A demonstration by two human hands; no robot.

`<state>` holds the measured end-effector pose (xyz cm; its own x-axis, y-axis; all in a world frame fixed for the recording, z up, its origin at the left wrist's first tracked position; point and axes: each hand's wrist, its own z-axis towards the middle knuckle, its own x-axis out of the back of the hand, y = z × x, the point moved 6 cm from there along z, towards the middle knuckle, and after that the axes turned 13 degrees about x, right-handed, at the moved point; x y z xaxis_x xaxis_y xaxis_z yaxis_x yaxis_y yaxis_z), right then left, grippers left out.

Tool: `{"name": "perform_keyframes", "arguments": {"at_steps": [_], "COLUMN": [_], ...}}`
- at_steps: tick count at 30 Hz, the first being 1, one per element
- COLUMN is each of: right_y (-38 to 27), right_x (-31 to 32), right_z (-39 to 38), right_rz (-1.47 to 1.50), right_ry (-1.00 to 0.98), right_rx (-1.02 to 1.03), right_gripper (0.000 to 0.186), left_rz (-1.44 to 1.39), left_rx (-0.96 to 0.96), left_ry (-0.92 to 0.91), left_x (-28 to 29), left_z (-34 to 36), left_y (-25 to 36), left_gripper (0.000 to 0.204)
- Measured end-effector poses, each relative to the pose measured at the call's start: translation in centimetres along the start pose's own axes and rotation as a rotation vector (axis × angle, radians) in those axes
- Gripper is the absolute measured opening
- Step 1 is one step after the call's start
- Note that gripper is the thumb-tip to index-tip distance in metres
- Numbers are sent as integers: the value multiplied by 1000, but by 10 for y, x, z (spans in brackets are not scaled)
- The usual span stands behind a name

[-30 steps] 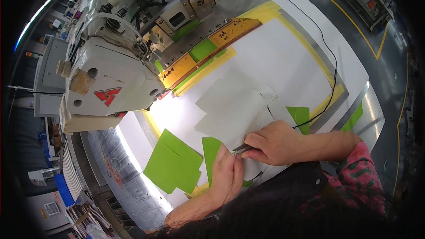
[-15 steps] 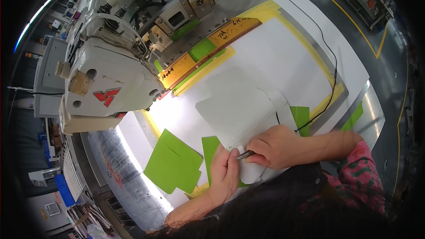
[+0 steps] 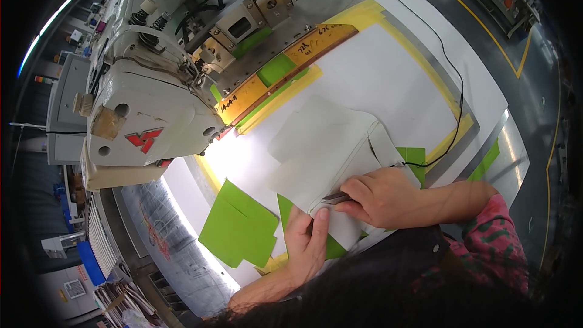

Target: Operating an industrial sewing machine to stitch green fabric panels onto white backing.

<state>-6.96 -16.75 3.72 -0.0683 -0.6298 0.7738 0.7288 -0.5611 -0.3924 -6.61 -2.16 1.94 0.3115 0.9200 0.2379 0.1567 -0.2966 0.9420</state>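
A pale white fabric piece [image 3: 313, 152] with a stitched edge lies over the white work surface, its near corner raised between my hands. My left hand [image 3: 306, 240] pinches that corner, thumb on top and fingers mostly hidden beneath. In my right hand [image 3: 382, 197] is a small dark metal tool, apparently thread snips [image 3: 336, 198], with the narrow tip at the stitched edge, just above my left thumb. A black cord [image 3: 452, 127] runs down to the back of my right hand; its end is hard to make out. Under and beside the fabric are green pieces [image 3: 238, 225].
A sewing machine head [image 3: 146, 121] stands at the left, its lamp lighting the surface. Behind the fabric lies a yellow clamp bar [image 3: 322, 42] with green pieces under it. Yellow tape [image 3: 419, 64] edges the white sheet. A metal table edge [image 3: 164, 225] curves at lower left.
The fabric's near part has been turned and lifted, showing more of the stitched edge. The tool tip has shifted up and left along it, and my left thumb now points upward.
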Motion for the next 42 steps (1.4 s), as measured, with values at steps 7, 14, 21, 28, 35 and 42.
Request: {"name": "perform_keyframes", "arguments": {"at_steps": [7,14,21,28,35,42], "right_y": [-3,-2,14,9,2,3], "right_x": [-2,-6,-5,-1,-3,-4], "right_z": [1,-1,-5,-6,-2,-4], "right_rz": [-21,139,577,115,35,3], "right_ry": [2,3,116,15,24,17], "right_rx": [2,-76,-301,-104,-4,-1], "right_gripper": [29,27,23,26,27,27], "left_rz": [63,126,69,-372,-457,-377], "left_rx": [-68,-58,127,231,196,198], "left_ry": [68,97,-50,44,-14,-6], "left_x": [-2,1,-5,-3,-4,-2], "left_z": [-1,-7,1,-3,-1,1], "left_y": [7,10,-7,-20,-12,-12], "left_gripper": [16,16,16,17,16,14]}}
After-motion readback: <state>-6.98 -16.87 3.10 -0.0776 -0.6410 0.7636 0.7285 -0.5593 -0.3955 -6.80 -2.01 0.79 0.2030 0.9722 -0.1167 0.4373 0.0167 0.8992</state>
